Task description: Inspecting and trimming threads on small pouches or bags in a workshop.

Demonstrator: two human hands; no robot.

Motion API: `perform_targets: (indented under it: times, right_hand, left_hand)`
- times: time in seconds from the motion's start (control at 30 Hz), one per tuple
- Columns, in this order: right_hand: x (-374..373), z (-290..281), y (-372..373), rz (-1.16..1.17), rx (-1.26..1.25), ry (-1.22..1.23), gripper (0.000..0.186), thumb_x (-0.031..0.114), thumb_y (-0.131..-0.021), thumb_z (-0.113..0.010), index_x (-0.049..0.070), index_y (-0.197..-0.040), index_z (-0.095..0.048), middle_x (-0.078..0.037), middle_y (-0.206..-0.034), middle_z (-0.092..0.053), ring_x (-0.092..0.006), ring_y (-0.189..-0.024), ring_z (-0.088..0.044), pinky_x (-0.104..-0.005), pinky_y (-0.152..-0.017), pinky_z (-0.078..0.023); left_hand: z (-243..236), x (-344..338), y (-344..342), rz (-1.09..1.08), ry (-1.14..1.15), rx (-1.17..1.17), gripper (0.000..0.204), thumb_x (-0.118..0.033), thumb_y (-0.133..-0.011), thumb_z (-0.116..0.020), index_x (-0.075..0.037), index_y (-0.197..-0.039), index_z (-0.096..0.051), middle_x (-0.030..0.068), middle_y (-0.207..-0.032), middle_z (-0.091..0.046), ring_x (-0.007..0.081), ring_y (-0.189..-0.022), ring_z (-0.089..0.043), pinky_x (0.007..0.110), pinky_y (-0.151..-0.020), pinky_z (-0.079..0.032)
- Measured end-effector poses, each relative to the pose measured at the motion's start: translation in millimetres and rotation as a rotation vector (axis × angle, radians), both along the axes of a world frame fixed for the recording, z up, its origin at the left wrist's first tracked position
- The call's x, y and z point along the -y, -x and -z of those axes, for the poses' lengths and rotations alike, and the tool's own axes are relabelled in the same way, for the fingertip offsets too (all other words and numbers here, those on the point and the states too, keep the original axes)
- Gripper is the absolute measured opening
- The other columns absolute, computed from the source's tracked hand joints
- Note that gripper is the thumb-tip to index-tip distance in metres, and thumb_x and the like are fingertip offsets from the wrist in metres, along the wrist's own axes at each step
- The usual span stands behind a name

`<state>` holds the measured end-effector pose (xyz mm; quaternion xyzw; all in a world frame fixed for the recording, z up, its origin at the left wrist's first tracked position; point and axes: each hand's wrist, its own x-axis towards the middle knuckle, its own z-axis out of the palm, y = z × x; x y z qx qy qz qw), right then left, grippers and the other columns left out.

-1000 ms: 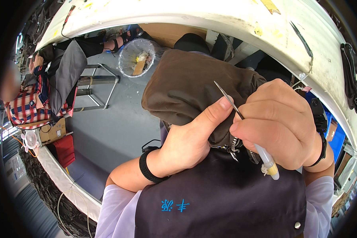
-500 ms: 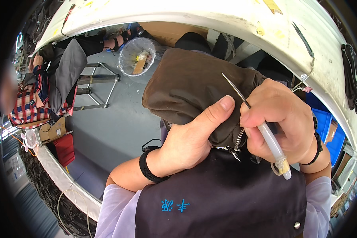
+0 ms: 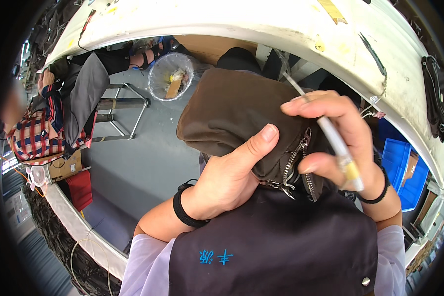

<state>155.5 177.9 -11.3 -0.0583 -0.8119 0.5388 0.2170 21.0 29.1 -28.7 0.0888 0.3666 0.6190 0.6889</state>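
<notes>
A dark brown fabric piece [image 3: 237, 108] is bunched above my lap. I cannot tell whether it is a bag or a garment. My left hand [image 3: 227, 182] grips its near side, thumb on top and other fingers hidden beneath. An open metal zipper [image 3: 292, 165] runs along the near right part, its silvery pulls at the bottom. My right hand [image 3: 348, 133] is over the right side of the fabric, index finger and thumb apart. In it sits an awl [image 3: 334, 140] with a whitish handle, blurred by motion, its thin shaft slanting to the upper left.
A pale worktable [image 3: 261, 22] curves around the far side, with thread snips [image 3: 372, 52] on it. Below stands a lined waste bin [image 3: 155, 89]. A metal-legged stool [image 3: 133, 113] and a seated person in plaid [image 3: 39, 133] are left. Blue crates [image 3: 402, 170] stand right.
My right hand has loosened its pinch, spreading index finger and thumb, with the awl shifting in it. More of the zipper shows. My left hand has barely moved.
</notes>
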Motion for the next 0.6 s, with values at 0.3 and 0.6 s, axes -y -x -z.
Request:
perform_targets:
  times: [0.3, 0.6]
  right_hand:
    - [11, 18, 13, 0.039, -0.149, 0.082, 0.042, 0.019, -0.070, -0.082, 0.007, -0.107, -0.064, -0.007, -0.108, -0.069, -0.0229, -0.095, -0.064, -0.0335, -0.084, -0.045]
    - [7, -2, 24, -0.016, -0.104, 0.045, 0.033, 0.020, -0.071, -0.082, 0.010, -0.098, -0.066, -0.001, -0.090, -0.069, -0.0188, -0.082, -0.062, -0.0301, -0.080, -0.043]
  left_hand:
    - [-5, 0, 8, 0.087, -0.008, 0.130, 0.053, -0.045, -0.101, -0.037, -0.005, -0.136, -0.040, 0.0113, -0.130, -0.051, 0.0235, -0.120, -0.052, 0.040, -0.101, -0.045]
    - [19, 9, 8, 0.202, 0.015, 0.546, 0.056, -0.043, -0.095, -0.053, -0.004, -0.133, -0.044, 0.0113, -0.128, -0.054, 0.0240, -0.117, -0.056, 0.042, -0.100, -0.048]
